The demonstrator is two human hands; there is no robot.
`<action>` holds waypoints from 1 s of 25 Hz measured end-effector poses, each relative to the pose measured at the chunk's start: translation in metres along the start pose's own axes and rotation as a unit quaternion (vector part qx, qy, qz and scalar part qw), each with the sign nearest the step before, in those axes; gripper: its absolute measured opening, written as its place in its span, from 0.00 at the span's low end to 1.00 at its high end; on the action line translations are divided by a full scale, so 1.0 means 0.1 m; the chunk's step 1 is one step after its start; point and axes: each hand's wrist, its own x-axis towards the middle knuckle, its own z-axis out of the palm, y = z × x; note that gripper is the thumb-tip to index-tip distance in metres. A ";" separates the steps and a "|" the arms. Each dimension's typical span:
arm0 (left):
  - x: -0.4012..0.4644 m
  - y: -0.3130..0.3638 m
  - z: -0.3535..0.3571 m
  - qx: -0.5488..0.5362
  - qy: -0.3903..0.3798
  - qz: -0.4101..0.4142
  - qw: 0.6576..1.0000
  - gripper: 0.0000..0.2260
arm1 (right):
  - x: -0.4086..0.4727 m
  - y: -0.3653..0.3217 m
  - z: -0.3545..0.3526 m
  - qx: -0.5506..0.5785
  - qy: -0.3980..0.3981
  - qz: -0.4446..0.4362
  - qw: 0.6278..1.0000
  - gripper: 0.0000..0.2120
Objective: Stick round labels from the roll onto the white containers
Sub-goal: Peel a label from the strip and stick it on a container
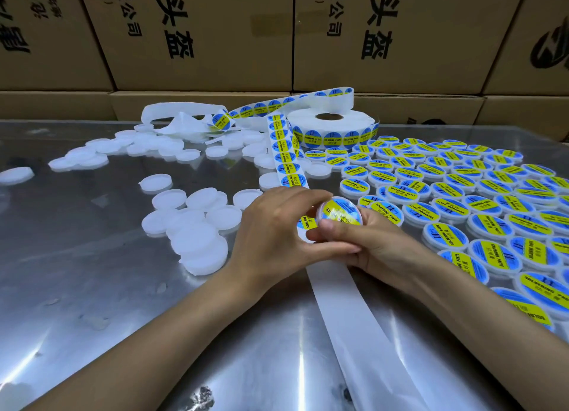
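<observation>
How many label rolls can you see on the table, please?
1: the label roll lies flat at the table's far edge, behind the labelled containers; its strip trails toward the hands.

left grip [271, 225] curled, right grip [363, 241] pinching

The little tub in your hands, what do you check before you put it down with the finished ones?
1. Tub held firmly: ok, the right hand cups it and the left hand presses from the other side.
2. Label on top: ok, blue and yellow cover the lid.
3. Label smooth and centred: cannot tell, glare and fingers hide parts.
4. Next label ready: ok, the label strip runs from the roll to the hands.
5. Room among the labelled tubs: cannot tell, they sit tightly packed on the right.
6. Plain tubs left: ok, many lie on the left.
</observation>
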 end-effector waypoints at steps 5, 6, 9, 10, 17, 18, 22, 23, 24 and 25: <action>0.01 0.02 0.02 -0.004 0.008 -0.009 1.000 0.26 | 0.03 0.01 0.10 0.027 0.097 -0.020 0.995 0.15; 0.00 0.02 0.03 0.000 0.010 -0.006 1.000 0.26 | 0.04 0.01 0.12 0.037 0.125 -0.015 0.991 0.18; -0.01 0.03 0.08 0.016 -0.014 0.031 0.999 0.26 | 0.04 -0.02 0.14 0.089 0.182 0.004 0.979 0.21; -0.01 0.03 0.09 0.024 -0.026 0.052 0.998 0.25 | 0.05 -0.01 0.13 0.096 0.190 0.006 0.977 0.22; -0.01 -0.08 0.11 0.059 0.005 0.187 0.981 0.05 | 0.07 -0.03 0.08 0.021 0.219 0.025 0.975 0.23; -0.02 -0.10 0.10 0.065 0.014 0.200 0.978 0.04 | 0.07 -0.05 0.04 -0.025 0.243 0.024 0.969 0.24; -0.02 -0.19 0.07 0.082 -0.028 0.160 0.983 0.02 | 0.06 -0.21 -0.25 -0.058 0.374 0.013 0.926 0.21; -0.02 -0.21 0.07 0.094 -0.051 0.128 0.986 0.01 | 0.05 -0.23 -0.33 -0.031 0.390 0.011 0.920 0.20; -0.02 -0.24 0.06 0.107 -0.073 0.089 0.988 0.01 | 0.04 -0.24 -0.39 -0.007 0.399 0.008 0.917 0.18; -0.03 -0.26 0.06 0.116 -0.100 0.041 0.987 0.02 | 0.03 -0.23 -0.45 0.009 0.398 0.009 0.917 0.15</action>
